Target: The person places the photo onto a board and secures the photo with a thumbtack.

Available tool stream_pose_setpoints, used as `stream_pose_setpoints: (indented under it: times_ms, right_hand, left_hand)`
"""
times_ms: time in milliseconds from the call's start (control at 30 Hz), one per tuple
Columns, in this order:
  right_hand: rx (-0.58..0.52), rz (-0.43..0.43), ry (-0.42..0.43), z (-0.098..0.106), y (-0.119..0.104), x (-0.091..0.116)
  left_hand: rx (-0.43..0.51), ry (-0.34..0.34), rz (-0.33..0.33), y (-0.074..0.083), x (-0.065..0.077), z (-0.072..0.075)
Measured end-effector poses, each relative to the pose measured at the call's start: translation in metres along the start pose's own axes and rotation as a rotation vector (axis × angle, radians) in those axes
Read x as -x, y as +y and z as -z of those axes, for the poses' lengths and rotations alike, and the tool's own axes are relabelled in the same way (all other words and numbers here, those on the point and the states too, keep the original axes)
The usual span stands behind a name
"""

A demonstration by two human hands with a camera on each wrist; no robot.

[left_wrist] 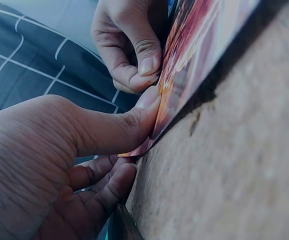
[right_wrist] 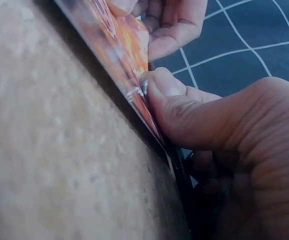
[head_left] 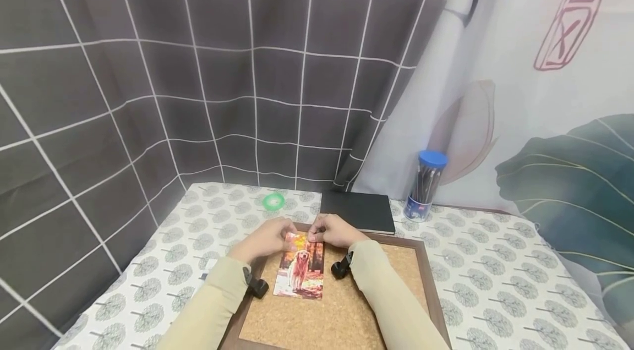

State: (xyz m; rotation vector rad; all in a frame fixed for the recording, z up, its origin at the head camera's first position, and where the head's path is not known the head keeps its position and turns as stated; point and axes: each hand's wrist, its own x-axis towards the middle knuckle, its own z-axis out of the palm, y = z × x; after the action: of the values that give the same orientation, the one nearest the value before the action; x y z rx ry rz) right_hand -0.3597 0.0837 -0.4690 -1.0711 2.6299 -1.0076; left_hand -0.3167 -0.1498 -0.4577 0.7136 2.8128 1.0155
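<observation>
A photo of a golden dog among autumn leaves lies on the upper left of a wood-framed cork board. At its top left corner, my left hand pinches the photo, thumb on the printed face and curled fingers below. My right hand is at the top right corner. Its thumb and forefinger meet over a small shiny pin-like thing at the photo's top edge, mostly covered by the fingertips. The left wrist view shows the photo's edge slightly lifted and bent.
Behind the board lie a black notebook and a green ring-shaped roll. A clear blue-lidded tub of pens stands at the back right. A tree-patterned cloth covers the table, with dark checked curtain behind.
</observation>
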Motion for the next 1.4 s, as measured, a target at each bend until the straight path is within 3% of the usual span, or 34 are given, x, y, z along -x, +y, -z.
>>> stream_pose_setpoints:
  times_ms: [633, 800, 1167, 1400]
  right_hand:
    - [-0.126, -0.071, 0.016, 0.009, 0.003, -0.002]
    - [-0.084, -0.044, 0.052, 0.002, -0.001, -0.004]
    - [0.011, -0.069, 0.051, -0.006, -0.01, -0.008]
    - [0.017, -0.096, 0.058, -0.008, -0.011, -0.008]
  left_hand:
    - [-0.022, 0.009, -0.017, 0.004, -0.007, 0.005]
    - [-0.014, 0.009, -0.016, 0.002, -0.006, 0.005]
    - [-0.004, 0.001, -0.005, -0.002, -0.003, 0.001]
    - [-0.003, 0.001, -0.016, -0.002, -0.002, 0.001]
